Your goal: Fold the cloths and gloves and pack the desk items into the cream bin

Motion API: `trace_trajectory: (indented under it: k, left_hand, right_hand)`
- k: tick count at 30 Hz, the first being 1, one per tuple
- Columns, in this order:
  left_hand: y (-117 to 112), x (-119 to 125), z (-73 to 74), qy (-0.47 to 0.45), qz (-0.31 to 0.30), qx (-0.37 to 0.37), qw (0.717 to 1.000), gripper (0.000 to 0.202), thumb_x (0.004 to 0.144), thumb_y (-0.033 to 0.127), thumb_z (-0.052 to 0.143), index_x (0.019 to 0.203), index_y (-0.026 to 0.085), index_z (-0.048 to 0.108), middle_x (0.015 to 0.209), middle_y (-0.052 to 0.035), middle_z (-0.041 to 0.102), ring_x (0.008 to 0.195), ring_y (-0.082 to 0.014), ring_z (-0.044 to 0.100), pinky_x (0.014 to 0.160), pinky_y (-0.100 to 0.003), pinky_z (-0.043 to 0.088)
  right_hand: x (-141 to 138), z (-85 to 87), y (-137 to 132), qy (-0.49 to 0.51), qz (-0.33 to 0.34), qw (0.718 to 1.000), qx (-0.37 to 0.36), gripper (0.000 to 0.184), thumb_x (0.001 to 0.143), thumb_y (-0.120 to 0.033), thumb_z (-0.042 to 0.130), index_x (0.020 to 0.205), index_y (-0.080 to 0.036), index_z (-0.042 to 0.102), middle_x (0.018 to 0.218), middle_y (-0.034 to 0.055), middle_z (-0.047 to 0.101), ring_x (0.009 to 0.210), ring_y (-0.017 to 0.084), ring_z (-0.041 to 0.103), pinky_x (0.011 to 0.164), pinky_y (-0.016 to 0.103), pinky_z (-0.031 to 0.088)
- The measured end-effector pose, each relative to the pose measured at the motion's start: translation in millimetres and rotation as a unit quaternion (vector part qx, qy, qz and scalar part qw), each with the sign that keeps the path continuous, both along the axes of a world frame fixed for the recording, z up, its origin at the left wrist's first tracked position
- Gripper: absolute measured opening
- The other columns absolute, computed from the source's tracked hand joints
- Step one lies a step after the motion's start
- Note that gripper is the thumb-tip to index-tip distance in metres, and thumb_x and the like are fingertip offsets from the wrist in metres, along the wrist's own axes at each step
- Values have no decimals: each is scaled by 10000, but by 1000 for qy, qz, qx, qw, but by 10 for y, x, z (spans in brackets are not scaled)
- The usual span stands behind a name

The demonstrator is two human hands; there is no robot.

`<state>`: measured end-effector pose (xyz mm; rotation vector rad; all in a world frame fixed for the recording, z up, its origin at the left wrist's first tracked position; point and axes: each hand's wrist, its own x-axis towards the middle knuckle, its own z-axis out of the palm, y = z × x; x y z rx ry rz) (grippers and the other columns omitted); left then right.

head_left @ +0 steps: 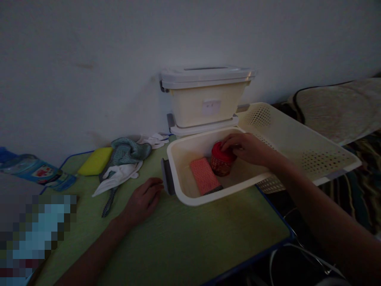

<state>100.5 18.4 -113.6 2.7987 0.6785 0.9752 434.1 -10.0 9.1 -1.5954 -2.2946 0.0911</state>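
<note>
My right hand (244, 147) reaches into a white plastic bin (190, 200) with its fingers closed on the top of a red lidded container (220, 165). The container has a patterned, lattice-like side and stands slightly tilted in the bin. Beside it on the bin's floor lies a folded pink textured cloth (204, 174) with a dark edge. My left hand (145, 200) rests on the green tabletop, fingers loosely bent and holding nothing, the tips close to the bin's grey side handle (168, 178). Whether they touch the handle I cannot tell.
A lidded white bin (205, 101) stands behind, against the wall. To the right is a large perforated basket (303, 139). On the left are a yellow sponge (97, 161), a grey-green cloth (129, 153), white gloves (122, 174) and a lying water bottle (41, 171).
</note>
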Motion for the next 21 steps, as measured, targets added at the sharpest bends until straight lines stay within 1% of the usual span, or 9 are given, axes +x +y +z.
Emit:
trace_trajectory:
  k: [5, 11, 17, 21]
  left_hand:
    - [-2, 5, -3, -4, 4, 8, 1000, 163, 844, 88, 398, 876, 122, 554, 917, -114, 558, 848, -169, 562, 712, -277, 498]
    - [4, 9, -32, 0, 10, 8, 1000, 182, 855, 127, 379, 893, 145, 555, 925, -97, 574, 843, -161, 579, 728, -277, 504]
    - [13, 16, -61, 5, 15, 25, 1000, 194, 855, 128, 367, 913, 145, 551, 926, -97, 578, 838, -159, 593, 730, -269, 507]
    - [10, 23, -66, 5, 16, 16, 1000, 195, 855, 132, 361, 917, 151, 546, 951, -103, 580, 849, -163, 601, 737, -272, 511]
  right_hand:
    - [-24, -23, -12, 37, -50, 998, -12, 365, 536, -4, 392, 681, -169, 682, 814, 40, 688, 775, 158, 618, 726, 242, 475]
    - [-43, -26, 14, 53, -80, 995, -14, 349, 531, 0, 394, 644, -169, 678, 781, 37, 693, 759, 157, 622, 719, 238, 481]
    - [-55, -34, 2, 56, -86, 995, -13, 359, 525, -2, 392, 653, -170, 683, 777, 36, 697, 749, 159, 623, 734, 247, 478]
    - [-61, -30, -8, 68, -85, 994, -10, 345, 523, -4, 400, 641, -158, 685, 775, 54, 697, 758, 170, 623, 735, 250, 477]
